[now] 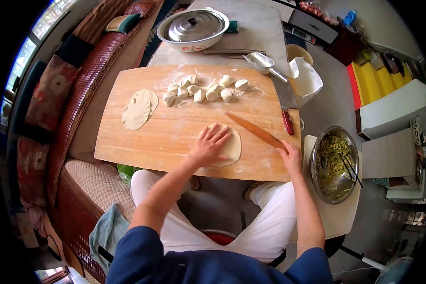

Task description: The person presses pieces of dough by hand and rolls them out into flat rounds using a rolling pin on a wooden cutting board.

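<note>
My left hand [210, 144] lies with fingers spread on a flat round dough wrapper [233, 147] near the front of the wooden board [175, 137]. In my right hand [291, 155] is the near end of a tapered wooden rolling pin [255, 129]; its far tip points up and left across the board, beyond the wrapper. Several floury dough pieces [199, 96] sit in a cluster toward the back. To the left, flat wrappers [138, 113] overlap one another.
A knife with a red handle [288, 122] rests along the board's right edge, below a metal scoop [265, 63]. Right of the board stands a steel bowl [315, 182] of chopped filling [331, 158] with dark chopsticks [349, 169]. Behind is a lidded basin [194, 44].
</note>
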Motion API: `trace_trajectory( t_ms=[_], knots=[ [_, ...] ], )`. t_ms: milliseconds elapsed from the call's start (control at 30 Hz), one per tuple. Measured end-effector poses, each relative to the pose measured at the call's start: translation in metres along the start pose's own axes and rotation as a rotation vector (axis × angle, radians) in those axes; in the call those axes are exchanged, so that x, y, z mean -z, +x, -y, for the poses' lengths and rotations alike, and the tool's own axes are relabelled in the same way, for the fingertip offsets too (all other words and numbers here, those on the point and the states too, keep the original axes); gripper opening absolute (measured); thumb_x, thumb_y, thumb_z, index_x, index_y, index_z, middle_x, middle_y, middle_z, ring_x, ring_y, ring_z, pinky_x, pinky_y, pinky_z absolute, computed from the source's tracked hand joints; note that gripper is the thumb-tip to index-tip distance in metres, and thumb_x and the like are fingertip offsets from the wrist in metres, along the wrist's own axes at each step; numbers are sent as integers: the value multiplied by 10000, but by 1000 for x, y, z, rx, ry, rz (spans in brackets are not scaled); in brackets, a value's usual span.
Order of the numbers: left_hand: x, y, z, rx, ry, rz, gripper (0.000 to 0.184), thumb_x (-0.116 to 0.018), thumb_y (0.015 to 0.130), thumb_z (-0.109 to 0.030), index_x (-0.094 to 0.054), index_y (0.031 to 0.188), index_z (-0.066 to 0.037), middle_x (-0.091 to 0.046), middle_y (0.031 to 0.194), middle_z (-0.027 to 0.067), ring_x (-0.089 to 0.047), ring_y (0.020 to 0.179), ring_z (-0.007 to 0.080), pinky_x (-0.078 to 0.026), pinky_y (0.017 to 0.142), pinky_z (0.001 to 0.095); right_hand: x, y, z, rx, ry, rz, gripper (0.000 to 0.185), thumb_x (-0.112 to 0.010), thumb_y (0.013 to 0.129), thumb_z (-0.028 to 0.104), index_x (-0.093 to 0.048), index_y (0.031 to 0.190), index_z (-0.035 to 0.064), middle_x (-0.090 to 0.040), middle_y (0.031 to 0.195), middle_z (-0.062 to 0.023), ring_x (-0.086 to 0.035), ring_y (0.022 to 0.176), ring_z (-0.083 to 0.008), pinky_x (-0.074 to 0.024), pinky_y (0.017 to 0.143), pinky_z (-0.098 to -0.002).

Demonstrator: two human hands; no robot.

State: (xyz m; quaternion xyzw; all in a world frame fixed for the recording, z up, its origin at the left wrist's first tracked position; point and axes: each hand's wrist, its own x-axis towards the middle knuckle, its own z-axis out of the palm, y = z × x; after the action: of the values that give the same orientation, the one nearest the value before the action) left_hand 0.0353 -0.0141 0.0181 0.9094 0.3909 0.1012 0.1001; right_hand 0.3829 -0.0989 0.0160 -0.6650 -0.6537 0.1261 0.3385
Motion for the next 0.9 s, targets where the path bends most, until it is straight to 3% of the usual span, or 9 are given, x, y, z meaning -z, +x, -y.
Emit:
trace_trajectory(
  t_ms=[67, 200, 300, 467, 600, 667, 767, 867, 900],
  knots=[
    [17, -9, 28, -118, 65, 61, 922, -742, 758, -541, -393, 1497, -115, -346, 1582, 80, -220, 1496, 344, -186, 1204, 535, 3, -1, 1, 95, -161, 84, 361, -780, 790, 249, -700, 1095, 72, -700, 1057, -88, -628, 994, -309, -487, 831, -400],
    [10, -64, 38, 133, -102, -203, 858, -733, 795, -494, -402, 1481, -102, -375, 1556, 74, -222, 1497, 355, -172, 1216, 540, -20, 0, 20, 253, -79, 144, 339, -787, 771, 277, -703, 1060, 121, -681, 1011, -41, -613, 1009, -261, -455, 876, -397],
    [11, -81, 11, 119, -65, -77, 850, -668, 833, -530, -373, 1500, -92, -340, 1581, 82, -236, 1489, 365, -186, 1204, 553, -43, 13, 39, 259, -82, 293, 305, -782, 776, 300, -699, 1030, 152, -640, 1064, -21, -563, 1089, -231, -399, 948, -407],
    [-3, -24, 53, 378, 71, -90, 899, -603, 865, -609, -308, 1543, -97, -283, 1620, 73, -191, 1508, 355, -181, 1204, 549, -79, 80, 41, 351, -267, 59, 325, -777, 785, 299, -705, 1084, 192, -600, 1252, -20, -504, 1201, -261, -351, 1021, -456],
    [10, -7, 45, 386, 22, -55, 903, -590, 869, -593, -285, 1546, -79, -270, 1619, 108, -191, 1505, 366, -184, 1206, 530, -88, 76, 21, 304, -267, 60, 353, -779, 781, 269, -706, 1123, 222, -586, 1315, -13, -490, 1233, -263, -330, 1074, -476],
    [4, -38, 14, 260, -68, -44, 907, -573, 871, -612, -289, 1545, -77, -268, 1619, 119, -186, 1508, 365, -184, 1206, 533, -70, 51, 14, 342, -230, 80, 362, -789, 761, 236, -704, 1111, 204, -586, 1307, -10, -500, 1221, -257, -332, 1079, -484],
    [23, -82, -41, 102, -154, 82, 909, -690, 841, -487, -290, 1544, -71, -260, 1620, 131, -192, 1508, 371, -181, 1207, 528, -35, 19, 25, 349, -248, 190, 381, -803, 731, 185, -697, 1095, 158, -613, 1245, -23, -538, 1165, -252, -365, 1057, -473],
    [28, -79, -37, 192, -137, 70, 881, -684, 866, -466, -287, 1544, -65, -263, 1621, 120, -206, 1507, 354, -177, 1213, 522, -21, 1, 19, 259, -110, 207, 386, -802, 716, 124, -682, 1081, 92, -651, 1132, -63, -585, 1075, -276, -422, 997, -438],
    [30, -71, -30, 265, -214, -104, 781, -677, 896, -348, -317, 1530, -67, -270, 1617, 129, -217, 1502, 354, -180, 1214, 522, -17, 1, 14, 220, -32, 191, 385, -799, 713, 102, -676, 1076, 68, -663, 1090, -80, -600, 1043, -288, -443, 974, -424]
  ],
)
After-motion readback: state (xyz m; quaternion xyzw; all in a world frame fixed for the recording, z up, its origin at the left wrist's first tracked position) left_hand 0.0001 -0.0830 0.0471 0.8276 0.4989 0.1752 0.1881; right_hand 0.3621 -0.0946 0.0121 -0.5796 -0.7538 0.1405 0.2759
